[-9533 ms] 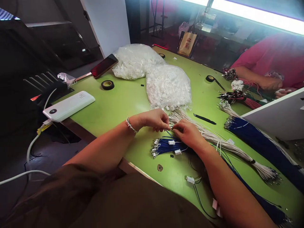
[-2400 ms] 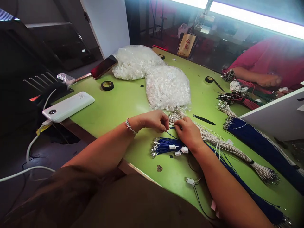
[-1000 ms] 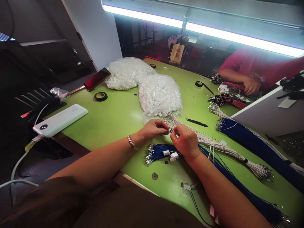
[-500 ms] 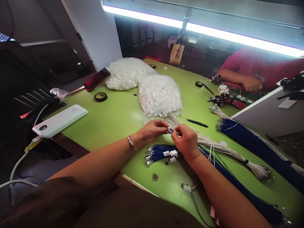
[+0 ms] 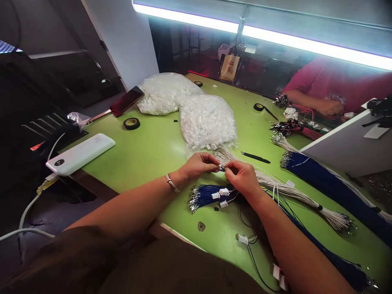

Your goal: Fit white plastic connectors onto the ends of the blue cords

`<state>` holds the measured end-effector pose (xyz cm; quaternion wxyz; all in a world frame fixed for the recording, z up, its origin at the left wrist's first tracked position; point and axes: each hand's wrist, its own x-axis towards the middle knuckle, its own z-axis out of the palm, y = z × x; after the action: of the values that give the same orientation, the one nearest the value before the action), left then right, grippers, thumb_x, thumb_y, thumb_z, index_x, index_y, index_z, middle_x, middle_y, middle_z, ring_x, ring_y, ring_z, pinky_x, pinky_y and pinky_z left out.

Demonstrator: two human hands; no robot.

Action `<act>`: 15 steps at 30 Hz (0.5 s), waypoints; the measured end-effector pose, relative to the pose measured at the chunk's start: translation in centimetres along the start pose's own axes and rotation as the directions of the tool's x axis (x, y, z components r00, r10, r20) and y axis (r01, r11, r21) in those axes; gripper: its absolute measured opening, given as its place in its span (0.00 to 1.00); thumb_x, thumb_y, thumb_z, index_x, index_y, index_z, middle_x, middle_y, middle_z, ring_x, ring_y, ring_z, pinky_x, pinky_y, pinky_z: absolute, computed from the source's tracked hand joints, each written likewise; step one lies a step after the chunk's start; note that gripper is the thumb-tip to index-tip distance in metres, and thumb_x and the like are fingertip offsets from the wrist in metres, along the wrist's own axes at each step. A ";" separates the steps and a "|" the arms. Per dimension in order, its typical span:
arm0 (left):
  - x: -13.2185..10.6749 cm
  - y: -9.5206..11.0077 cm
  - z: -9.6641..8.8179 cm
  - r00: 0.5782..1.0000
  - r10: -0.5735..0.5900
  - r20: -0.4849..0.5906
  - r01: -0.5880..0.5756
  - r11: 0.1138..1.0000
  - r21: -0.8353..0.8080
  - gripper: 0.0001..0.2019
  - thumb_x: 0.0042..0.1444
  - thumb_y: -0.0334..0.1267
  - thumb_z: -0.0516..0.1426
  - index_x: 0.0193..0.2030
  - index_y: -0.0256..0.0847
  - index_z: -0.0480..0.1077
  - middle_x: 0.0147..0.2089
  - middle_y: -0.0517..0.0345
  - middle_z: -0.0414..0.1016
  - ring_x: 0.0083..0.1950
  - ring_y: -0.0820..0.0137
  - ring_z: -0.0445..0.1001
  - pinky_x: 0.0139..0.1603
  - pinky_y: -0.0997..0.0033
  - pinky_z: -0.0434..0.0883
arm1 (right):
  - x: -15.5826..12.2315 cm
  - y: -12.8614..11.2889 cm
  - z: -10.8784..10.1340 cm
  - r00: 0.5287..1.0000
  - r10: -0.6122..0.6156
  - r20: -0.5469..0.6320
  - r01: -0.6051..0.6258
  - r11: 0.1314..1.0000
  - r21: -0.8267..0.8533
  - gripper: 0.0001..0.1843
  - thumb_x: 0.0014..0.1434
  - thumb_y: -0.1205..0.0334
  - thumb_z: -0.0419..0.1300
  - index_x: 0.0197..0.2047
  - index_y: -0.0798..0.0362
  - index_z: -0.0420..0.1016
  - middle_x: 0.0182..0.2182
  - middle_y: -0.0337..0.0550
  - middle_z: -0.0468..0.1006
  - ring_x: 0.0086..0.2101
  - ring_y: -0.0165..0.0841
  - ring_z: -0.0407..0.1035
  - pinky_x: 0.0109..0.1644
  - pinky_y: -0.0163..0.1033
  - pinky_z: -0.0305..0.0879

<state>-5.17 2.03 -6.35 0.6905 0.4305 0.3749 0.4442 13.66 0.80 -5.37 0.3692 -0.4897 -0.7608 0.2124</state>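
Observation:
Between thumb and fingertips, my left hand (image 5: 202, 164) pinches a small white connector housing (image 5: 220, 167), partly hidden by the fingers. My right hand (image 5: 243, 175) is closed in a pinch right beside it, on what looks like a blue wire entering the housing. Below my hands lies a bundle of blue wires (image 5: 203, 194) with bare metal terminals at its end. Several white connectors (image 5: 224, 192) on wires rest across that bundle. Behind my right hand runs a bundle of white wires (image 5: 294, 194).
Plastic bags of white connectors (image 5: 208, 122) stand at the back. A black tape roll (image 5: 131, 123), a phone (image 5: 127, 101) and a white power bank (image 5: 81, 154) are on the left. A black tweezer-like tool (image 5: 255, 157) and another blue bundle (image 5: 324, 188) lie right. A co-worker's hand (image 5: 330, 107) is across the table.
My right hand's fingers have uncurled somewhat and now pinch close to the connector. My left hand keeps its hold. The whole view has shifted slightly.

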 end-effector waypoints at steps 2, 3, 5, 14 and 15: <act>-0.1 0.0 0.1 1.000 -0.006 0.023 0.005 1.000 0.009 0.13 0.37 0.33 0.72 0.29 0.32 0.76 0.27 0.55 0.79 0.28 0.75 0.75 0.35 0.74 0.71 | 0.0 0.0 0.0 1.000 -0.011 0.012 0.011 0.999 -0.033 0.07 0.50 0.66 0.57 0.26 0.52 0.76 0.21 0.37 0.76 0.23 0.29 0.66 0.30 0.35 0.62; -0.1 0.0 0.2 0.999 -0.007 0.037 0.007 1.000 0.016 0.12 0.37 0.33 0.72 0.29 0.32 0.76 0.27 0.55 0.79 0.29 0.75 0.75 0.35 0.74 0.71 | 0.0 0.0 0.1 1.000 -0.025 0.018 0.026 0.999 -0.048 0.07 0.50 0.66 0.56 0.26 0.52 0.76 0.20 0.37 0.75 0.23 0.29 0.66 0.30 0.34 0.61; -0.2 -0.1 0.3 0.999 -0.010 0.053 0.008 1.000 0.030 0.11 0.38 0.31 0.71 0.28 0.31 0.76 0.27 0.55 0.78 0.29 0.75 0.75 0.36 0.75 0.71 | 0.0 -0.1 0.2 0.999 -0.041 0.034 0.043 0.997 -0.065 0.07 0.49 0.65 0.56 0.24 0.53 0.75 0.19 0.37 0.74 0.22 0.28 0.64 0.29 0.34 0.59; -1.5 1.1 2.2 0.986 0.122 0.115 -0.144 0.968 0.203 0.03 0.45 0.26 0.64 0.28 0.34 0.76 0.27 0.57 0.78 0.30 0.76 0.74 0.37 0.74 0.72 | 2.3 1.3 -2.3 0.863 0.204 0.462 -0.248 0.968 0.037 0.20 0.58 0.52 0.54 0.22 0.55 0.75 0.18 0.36 0.71 0.20 0.27 0.61 0.24 0.33 0.56; -1.9 1.1 2.8 0.975 0.165 0.146 -0.199 0.945 0.258 0.04 0.46 0.24 0.62 0.28 0.34 0.77 0.29 0.57 0.78 0.31 0.75 0.75 0.38 0.74 0.72 | 2.5 1.6 -2.4 0.856 0.208 0.474 -0.230 0.973 -0.012 0.21 0.58 0.52 0.54 0.21 0.55 0.74 0.16 0.36 0.69 0.19 0.26 0.60 0.23 0.33 0.55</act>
<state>-3.62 -0.25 -4.06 0.6028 0.5803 0.3476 0.4232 15.75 3.66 -4.03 0.1574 -0.4980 -0.7621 0.3826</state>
